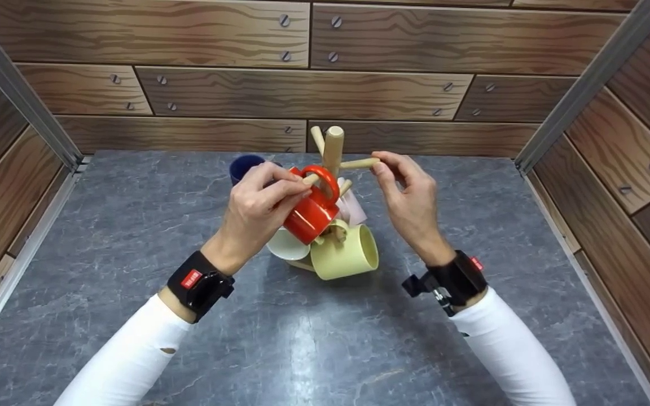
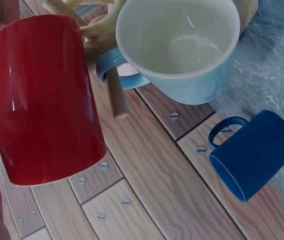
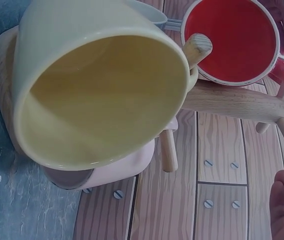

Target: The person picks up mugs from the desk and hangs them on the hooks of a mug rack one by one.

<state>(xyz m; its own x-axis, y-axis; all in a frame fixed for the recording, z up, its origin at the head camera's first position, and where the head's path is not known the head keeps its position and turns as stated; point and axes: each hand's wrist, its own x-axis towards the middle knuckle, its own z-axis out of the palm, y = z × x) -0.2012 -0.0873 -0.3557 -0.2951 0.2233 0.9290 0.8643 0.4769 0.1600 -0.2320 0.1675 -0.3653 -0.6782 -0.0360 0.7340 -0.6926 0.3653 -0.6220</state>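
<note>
A wooden mug tree [image 1: 333, 146] stands mid-table. My left hand [image 1: 260, 197] pinches the tip of its left peg, with a red mug [image 1: 309, 217] hanging from that peg by its handle. On the other side, my right hand [image 1: 412, 200] holds the end of an upper right peg [image 1: 359, 164] between thumb and fingers; this peg carries no mug. Lower on the tree hang a pale yellow mug [image 3: 42, 85], a light blue mug [image 2: 191, 87] and a pink mug [image 3: 127, 167]. The yellow mug's mouth faces right in the head view.
A dark blue mug [image 2: 254, 155] stands on the grey table behind my left hand. Wood-patterned walls [image 1: 223, 93] enclose the table at the back and both sides, with metal posts [image 1: 584, 84] in the corners.
</note>
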